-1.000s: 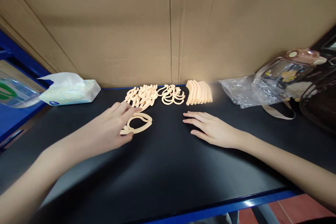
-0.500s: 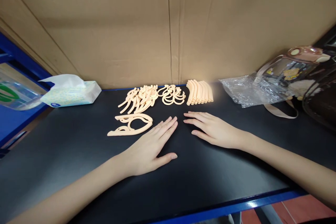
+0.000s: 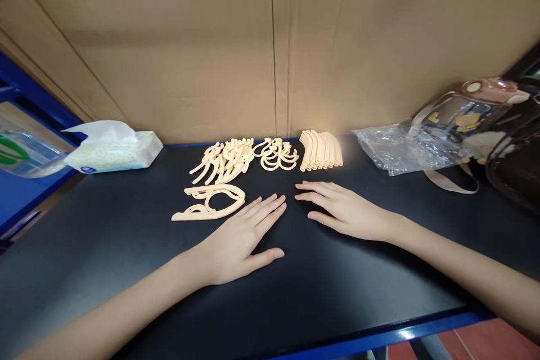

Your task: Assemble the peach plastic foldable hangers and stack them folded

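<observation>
I had both palms flat on the black tabletop (image 3: 126, 270), fingers spread and holding nothing. My left hand (image 3: 240, 239) lay just beside the single cream hanger piece (image 3: 210, 202), not touching it, near the table's middle. My right hand (image 3: 343, 209) rested apart from it. Along the back edge sat the pile of hanger arms (image 3: 223, 158), the hooks (image 3: 276, 153) and the row of tubes (image 3: 320, 150); a tissue pack (image 3: 112, 149) lay toward the back left corner

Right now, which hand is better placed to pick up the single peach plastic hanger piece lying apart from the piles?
Left, probably: the left hand lies flat beside the peach plastic hanger piece; the right hand rests farther away.
</observation>
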A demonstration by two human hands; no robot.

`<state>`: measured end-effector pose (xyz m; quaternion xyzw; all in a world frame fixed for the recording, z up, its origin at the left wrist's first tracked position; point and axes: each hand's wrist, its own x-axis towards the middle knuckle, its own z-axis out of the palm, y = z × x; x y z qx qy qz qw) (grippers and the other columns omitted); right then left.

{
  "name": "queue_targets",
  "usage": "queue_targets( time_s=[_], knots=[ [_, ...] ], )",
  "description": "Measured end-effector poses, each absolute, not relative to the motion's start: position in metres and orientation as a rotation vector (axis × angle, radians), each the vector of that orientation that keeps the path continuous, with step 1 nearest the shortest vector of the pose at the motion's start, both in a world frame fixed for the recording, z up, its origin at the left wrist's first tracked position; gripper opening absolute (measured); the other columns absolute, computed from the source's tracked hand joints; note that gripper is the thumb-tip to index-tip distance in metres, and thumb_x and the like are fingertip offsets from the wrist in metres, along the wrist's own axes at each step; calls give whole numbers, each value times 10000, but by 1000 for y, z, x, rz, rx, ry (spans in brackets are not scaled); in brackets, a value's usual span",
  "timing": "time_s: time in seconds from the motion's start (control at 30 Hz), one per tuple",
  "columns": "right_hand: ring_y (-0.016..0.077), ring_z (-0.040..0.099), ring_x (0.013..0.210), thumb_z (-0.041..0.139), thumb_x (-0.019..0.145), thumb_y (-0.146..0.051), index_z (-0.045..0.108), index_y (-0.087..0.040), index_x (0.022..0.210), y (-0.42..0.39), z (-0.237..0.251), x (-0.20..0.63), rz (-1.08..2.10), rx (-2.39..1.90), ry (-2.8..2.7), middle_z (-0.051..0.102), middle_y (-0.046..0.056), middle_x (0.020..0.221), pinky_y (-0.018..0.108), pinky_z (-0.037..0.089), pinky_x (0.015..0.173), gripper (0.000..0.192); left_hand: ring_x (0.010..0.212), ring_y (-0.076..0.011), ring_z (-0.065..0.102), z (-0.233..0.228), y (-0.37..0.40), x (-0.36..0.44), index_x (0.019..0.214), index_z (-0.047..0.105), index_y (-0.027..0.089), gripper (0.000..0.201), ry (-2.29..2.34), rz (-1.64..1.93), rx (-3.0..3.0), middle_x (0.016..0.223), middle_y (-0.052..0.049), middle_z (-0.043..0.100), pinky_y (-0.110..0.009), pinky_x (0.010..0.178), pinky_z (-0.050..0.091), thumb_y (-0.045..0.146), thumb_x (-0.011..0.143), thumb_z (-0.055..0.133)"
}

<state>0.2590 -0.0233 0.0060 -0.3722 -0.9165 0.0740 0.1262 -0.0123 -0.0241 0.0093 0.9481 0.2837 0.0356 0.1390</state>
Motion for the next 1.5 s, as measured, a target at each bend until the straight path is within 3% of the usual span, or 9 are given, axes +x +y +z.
queue_targets(
  time_s=[0.13, 0.33, 0.5, 0.67, 0.87, 1.03, 1.1, 1.23, 1.5],
  knots=[
    [224, 543, 1185, 421, 973, -351, 532, -204, 1243, -11, 19, 267, 178, -1206, -2470, 588, 88, 1266, 405, 437, 1016, 327, 1430, -277, 224, 8, -24, -14, 1509, 194, 188, 675, 802, 140, 2745, 1552, -122, 227, -500, 1166, 211, 506, 958, 423],
    [248, 652, 844, 445, 920, -357, 553, -185, 1138, 37, 35, 296, -7, -1741, -2187, 663, 99, 1039, 367, 494, 719, 298, 1435, -272, 207, 9, -23, -15, 1511, 177, 173, 684, 794, 121, 2750, 1556, -126, 216, -499, 1165, 214, 503, 961, 415],
    [290, 653, 857, 392, 923, -483, 542, -166, 1144, 74, 37, 302, 1, -2060, -2044, 691, 113, 909, 351, 460, 684, 415, 1437, -268, 202, 11, -23, -13, 1505, 196, 163, 680, 807, 106, 2734, 1552, -125, 229, -489, 1167, 215, 508, 960, 412],
    [370, 635, 979, 312, 876, -697, 501, -112, 1212, 89, 40, 293, -33, -2311, -1977, 680, 218, 1022, 444, 453, 793, 701, 1439, -266, 196, 10, -24, -14, 1504, 196, 149, 685, 808, 98, 2728, 1553, -130, 221, -493, 1169, 206, 514, 962, 402],
    [332, 649, 974, 331, 921, -589, 509, -112, 1236, 93, 41, 300, 117, -2356, -1989, 679, 217, 1074, 414, 468, 794, 599, 1439, -261, 197, 9, -23, -15, 1507, 186, 155, 689, 798, 107, 2737, 1557, -130, 204, -492, 1168, 208, 520, 962, 397],
    [206, 650, 552, 457, 887, -493, 483, -126, 1268, 98, 36, 307, 296, -2318, -1987, 722, 120, 868, 332, 493, 604, 529, 1436, -269, 203, 9, -23, -15, 1507, 192, 164, 681, 787, 129, 2722, 1552, -128, 224, -500, 1166, 212, 502, 960, 418],
    [176, 623, 489, 464, 887, -461, 469, -125, 1276, 101, 33, 310, 341, -2292, -1967, 719, 98, 825, 303, 488, 544, 514, 1432, -275, 216, 9, -23, -14, 1505, 201, 173, 673, 782, 155, 2716, 1546, -128, 241, -504, 1163, 221, 490, 958, 432],
    [168, 631, 515, 498, 869, -373, 464, -118, 1268, 103, 30, 315, 366, -2250, -1931, 711, 75, 770, 264, 476, 494, 475, 1431, -276, 217, 9, -23, -14, 1504, 201, 171, 675, 787, 146, 2722, 1545, -130, 244, -502, 1162, 225, 493, 957, 431],
    [193, 609, 497, 583, 796, -336, 541, -105, 1195, 95, 35, 312, 229, -2239, -1936, 694, 68, 695, 310, 460, 558, 463, 1441, -261, 189, 9, -23, -14, 1505, 192, 156, 681, 797, 99, 2740, 1556, -126, 213, -488, 1172, 200, 513, 963, 398]
  ],
)
